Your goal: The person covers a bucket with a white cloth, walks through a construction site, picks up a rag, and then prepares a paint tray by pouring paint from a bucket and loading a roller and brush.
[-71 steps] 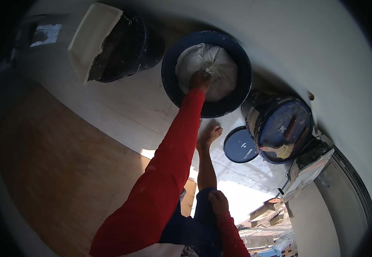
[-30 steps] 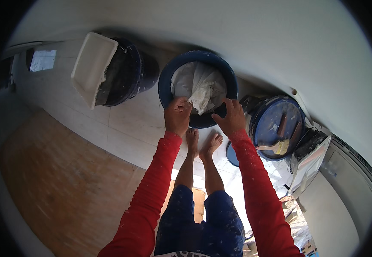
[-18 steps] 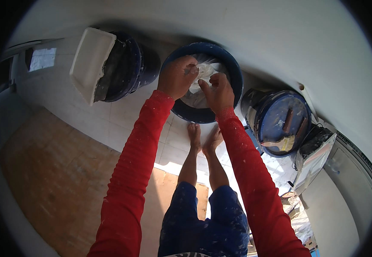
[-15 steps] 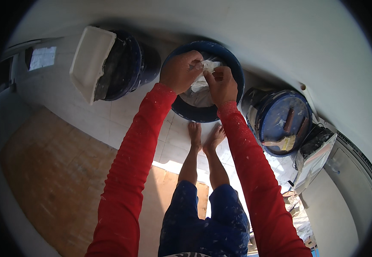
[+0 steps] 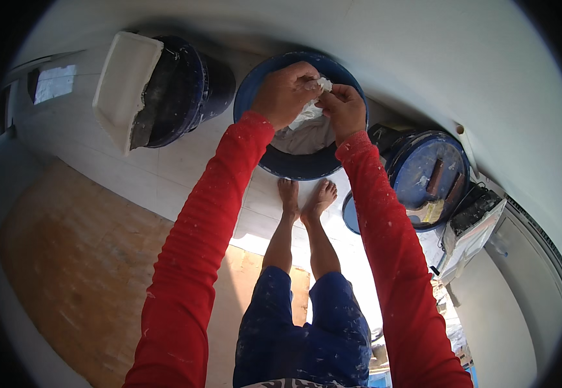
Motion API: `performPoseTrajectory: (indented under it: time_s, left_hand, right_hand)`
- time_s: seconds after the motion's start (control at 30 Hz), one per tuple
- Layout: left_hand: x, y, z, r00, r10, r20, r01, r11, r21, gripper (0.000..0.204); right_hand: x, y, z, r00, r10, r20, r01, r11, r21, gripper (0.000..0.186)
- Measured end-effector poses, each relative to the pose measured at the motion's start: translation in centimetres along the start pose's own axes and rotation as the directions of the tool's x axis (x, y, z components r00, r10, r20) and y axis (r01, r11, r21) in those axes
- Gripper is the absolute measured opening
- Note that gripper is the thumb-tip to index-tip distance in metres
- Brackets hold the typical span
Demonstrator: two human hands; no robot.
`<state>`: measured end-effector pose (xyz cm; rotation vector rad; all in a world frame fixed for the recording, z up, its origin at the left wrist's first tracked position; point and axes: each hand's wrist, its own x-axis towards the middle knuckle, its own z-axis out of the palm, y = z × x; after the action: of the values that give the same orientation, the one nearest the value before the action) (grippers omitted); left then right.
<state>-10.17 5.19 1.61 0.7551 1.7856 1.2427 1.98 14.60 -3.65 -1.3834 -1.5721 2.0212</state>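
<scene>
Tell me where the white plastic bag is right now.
In the head view, the white plastic bag sits inside the open blue bucket, upper centre, its gathered top held between the left hand and right hand.

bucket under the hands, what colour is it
The bucket is dark blue, best seen in the head view.

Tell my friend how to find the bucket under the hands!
Start at the pale wall. Along its foot, pick the middle bucket, round and blue, just beyond the bare feet, under the left hand and right hand. Unlike its neighbours, topped by a pale tray and a blue lid, it is open, with a white bag inside.
</scene>
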Motion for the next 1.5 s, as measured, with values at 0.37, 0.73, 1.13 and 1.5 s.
performPoseTrajectory:
  time_s: [0.37, 0.73, 1.13, 1.5]
  left_hand:
    - [-3.7, -2.9, 3.5, 0.984, -0.016, -0.178, 0.043, 0.988, 0.149, 0.035]
    - [-2.6, -7.2, 3.4, 0.926, -0.051, -0.374, 0.017, 0.995, -0.095, 0.017]
    - [-3.3, -6.5, -0.6, 0.926, -0.081, -0.369, 0.111, 0.992, 0.061, 0.019]
    - [-2.0, -2.7, -2.7, 0.947, 0.111, -0.302, -0.037, 0.97, 0.241, 0.018]
  right_hand:
    - [-0.8, -1.8, -3.0, 0.986, 0.113, 0.119, -0.125, 0.987, 0.104, 0.017]
    - [-0.5, -4.2, -5.4, 0.987, 0.092, 0.132, -0.119, 0.971, 0.209, 0.022]
    - [-1.0, -4.0, -8.0, 0.987, 0.129, 0.09, -0.146, 0.968, 0.206, 0.025]
    - [0.8, -4.8, -10.5, 0.964, 0.184, 0.194, -0.196, 0.98, 0.045, 0.024]
